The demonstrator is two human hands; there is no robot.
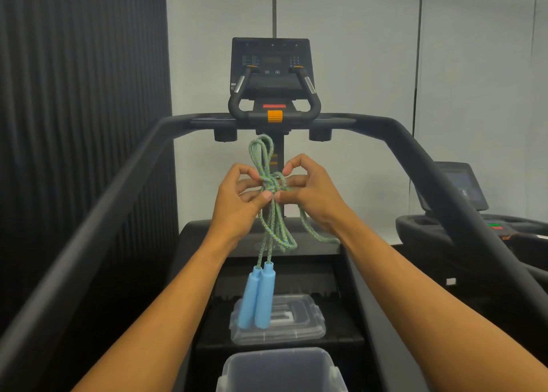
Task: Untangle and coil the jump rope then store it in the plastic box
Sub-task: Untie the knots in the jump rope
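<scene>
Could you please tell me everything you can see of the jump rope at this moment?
The jump rope is a braided cord, green flecked with blue, with two light blue, plastic-looking handles. It is held in the air above the stair machine, bunched and tangled at a knot between both hands: the left hand and right hand pinch it with their fingertips. A loop stands up above the knot, more loops droop below it, and the handles hang side by side, upright, in front of a clear lid.
</scene>
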